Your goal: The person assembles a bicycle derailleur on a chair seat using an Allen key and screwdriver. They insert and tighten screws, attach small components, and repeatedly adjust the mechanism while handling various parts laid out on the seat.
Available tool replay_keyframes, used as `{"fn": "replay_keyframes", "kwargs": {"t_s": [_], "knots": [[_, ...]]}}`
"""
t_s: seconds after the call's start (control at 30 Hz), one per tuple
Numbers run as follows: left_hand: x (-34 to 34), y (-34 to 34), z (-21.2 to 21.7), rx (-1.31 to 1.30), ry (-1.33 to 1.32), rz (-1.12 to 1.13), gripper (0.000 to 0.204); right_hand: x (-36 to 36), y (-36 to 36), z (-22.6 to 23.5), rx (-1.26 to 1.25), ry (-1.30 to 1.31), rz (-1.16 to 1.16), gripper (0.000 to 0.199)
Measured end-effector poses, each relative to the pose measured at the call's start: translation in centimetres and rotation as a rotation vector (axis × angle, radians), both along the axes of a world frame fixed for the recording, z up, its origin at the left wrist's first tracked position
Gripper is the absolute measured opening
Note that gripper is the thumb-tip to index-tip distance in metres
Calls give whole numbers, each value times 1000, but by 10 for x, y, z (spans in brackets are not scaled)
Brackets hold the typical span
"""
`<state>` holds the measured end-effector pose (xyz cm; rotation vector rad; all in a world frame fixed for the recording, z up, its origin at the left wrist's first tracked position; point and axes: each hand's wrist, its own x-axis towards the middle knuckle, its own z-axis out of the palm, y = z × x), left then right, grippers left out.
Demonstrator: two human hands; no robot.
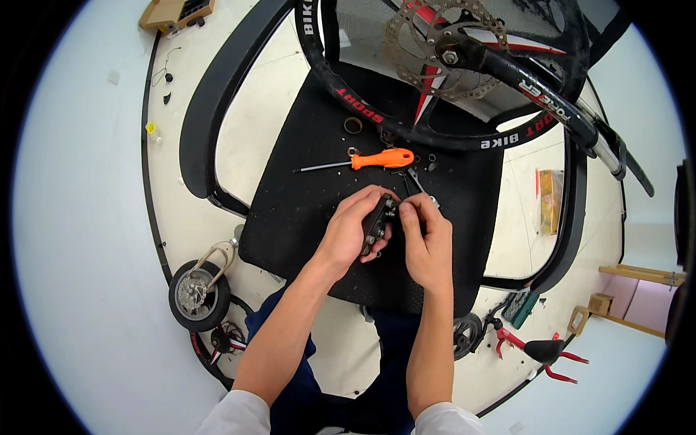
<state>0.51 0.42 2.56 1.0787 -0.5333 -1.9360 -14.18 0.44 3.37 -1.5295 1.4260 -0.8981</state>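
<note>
My left hand (342,235) is wrapped round a small black metal part (374,223) with several silver bolts along its side; its exact kind I cannot make out. Close against the part's right end, my right hand (429,243) has thumb and forefinger pinched together, and whatever lies between them is hidden. Both hands are above the black chair seat (283,210). Just beyond them an orange-handled screwdriver (391,158) lies with its shaft to the left. A small metal tool (415,177) is partly covered by my right hand.
A bicycle wheel (348,93) with a brake disc (406,76) and black fork (554,105) rests across the chair's far side. A metal ring (353,125) and a nut (353,151) lie near the screwdriver. Armrests (197,138) flank the seat; a small wheel (221,304) stands on the left floor.
</note>
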Motion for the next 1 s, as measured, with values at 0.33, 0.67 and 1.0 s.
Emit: {"fn": "replay_keyframes", "kwargs": {"t_s": [0.33,0.67,1.0], "knots": [[8,6,0,12,-29,-6,33,2,1,11,-396,502,40,13],[1,-2,-1,-365,-136,153,25,18,-2,-4,14,-461,-164,15],[6,8,-5,-520,-424,74,24,7,4,-12,449,-909,-210,43]]}}
